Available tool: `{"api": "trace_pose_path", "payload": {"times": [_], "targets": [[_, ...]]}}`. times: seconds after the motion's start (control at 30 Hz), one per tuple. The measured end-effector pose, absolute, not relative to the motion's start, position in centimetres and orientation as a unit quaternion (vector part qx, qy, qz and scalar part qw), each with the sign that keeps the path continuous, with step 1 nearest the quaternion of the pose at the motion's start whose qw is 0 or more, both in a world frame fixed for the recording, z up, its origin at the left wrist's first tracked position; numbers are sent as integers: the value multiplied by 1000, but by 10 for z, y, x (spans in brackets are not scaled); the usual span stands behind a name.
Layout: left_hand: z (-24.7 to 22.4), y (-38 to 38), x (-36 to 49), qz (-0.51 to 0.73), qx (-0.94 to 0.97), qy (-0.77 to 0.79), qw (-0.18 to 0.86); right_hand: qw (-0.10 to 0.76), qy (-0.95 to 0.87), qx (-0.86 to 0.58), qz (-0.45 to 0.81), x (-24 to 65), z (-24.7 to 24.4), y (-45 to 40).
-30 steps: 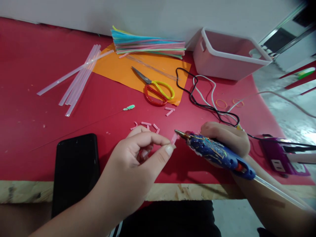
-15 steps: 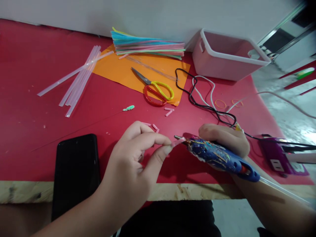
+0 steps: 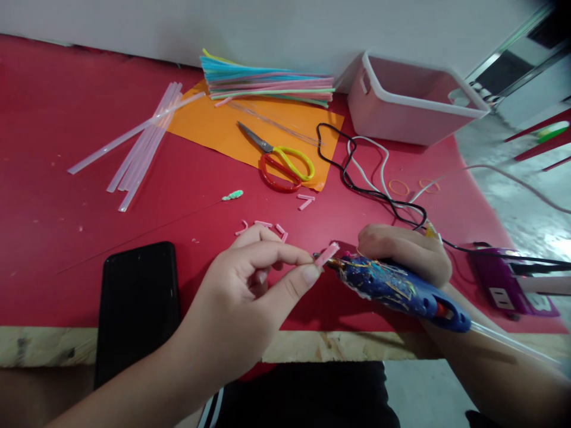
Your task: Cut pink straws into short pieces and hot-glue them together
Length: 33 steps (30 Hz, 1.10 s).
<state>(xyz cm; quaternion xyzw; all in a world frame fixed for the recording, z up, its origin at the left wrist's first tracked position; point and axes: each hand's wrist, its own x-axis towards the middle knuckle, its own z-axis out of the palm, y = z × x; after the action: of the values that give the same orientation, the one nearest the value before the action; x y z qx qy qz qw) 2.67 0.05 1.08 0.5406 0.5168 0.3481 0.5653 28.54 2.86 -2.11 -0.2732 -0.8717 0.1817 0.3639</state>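
Observation:
Between thumb and forefinger, my left hand (image 3: 254, 297) pinches a short pink pipe cleaner piece (image 3: 328, 254). My right hand (image 3: 405, 252) is wrapped round a blue glue gun (image 3: 392, 285) smeared with dried glue, a clear glue stick (image 3: 513, 343) poking from its rear. The gun's nozzle points left, right by the pink piece; whether they touch I cannot tell. Several more cut pink pieces (image 3: 263, 224) lie just beyond my left hand, two of them (image 3: 306, 202) farther out. A thin wire with a green fuzzy tip (image 3: 232, 195) rests on the red tabletop (image 3: 134, 232).
A black phone (image 3: 137, 309) overhangs the front edge at left. Clear glue sticks (image 3: 143, 142), pipe cleaners (image 3: 267, 83) and scissors (image 3: 279, 163) lie farther back, the latter on orange paper (image 3: 214, 134). At right are a pink bin (image 3: 401, 116), tangled cords (image 3: 370, 190) and a purple power strip (image 3: 508, 285).
My left hand has shifted slightly right and turned the pink piece, which now stands in front of the nozzle. The glue gun has tipped down a little in my right hand.

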Motion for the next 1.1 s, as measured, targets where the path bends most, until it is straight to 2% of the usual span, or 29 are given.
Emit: {"api": "trace_pose_path", "payload": {"times": [0.33, 1.1], "targets": [[14, 3, 27, 347, 527, 510, 584, 384, -855, -283, 203, 284, -23, 27], [14, 4, 28, 345, 518, 506, 597, 401, -852, -305, 142, 288, -23, 25]]}}
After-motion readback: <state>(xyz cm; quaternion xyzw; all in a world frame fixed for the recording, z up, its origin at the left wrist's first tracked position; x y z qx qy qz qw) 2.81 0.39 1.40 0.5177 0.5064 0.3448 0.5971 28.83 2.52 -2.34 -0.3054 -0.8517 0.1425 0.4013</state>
